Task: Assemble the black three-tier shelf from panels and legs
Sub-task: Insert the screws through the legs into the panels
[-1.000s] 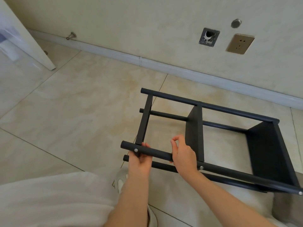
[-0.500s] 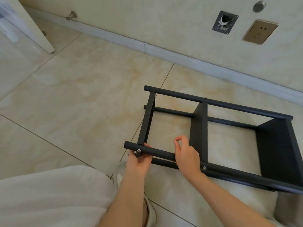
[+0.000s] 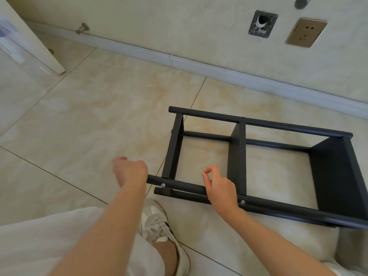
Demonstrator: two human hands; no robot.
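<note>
The black three-tier shelf lies on its side on the tiled floor, with several round legs running left to right and three panels standing between them. My right hand rests on the near upper leg, thumb and forefinger pinched together above it. My left hand is loosely closed just off the left end of that leg, holding nothing that I can see. Silver screw heads show on the leg at the panel joints.
A white shoe and light trousers sit below my arms. A skirting board runs along the wall behind, with a socket and a black wall plate. A white door edge stands at the far left.
My left hand has let go of the near leg's left end and moved off to the left. The shelf has settled lower on the floor. My right hand stays on the leg.
</note>
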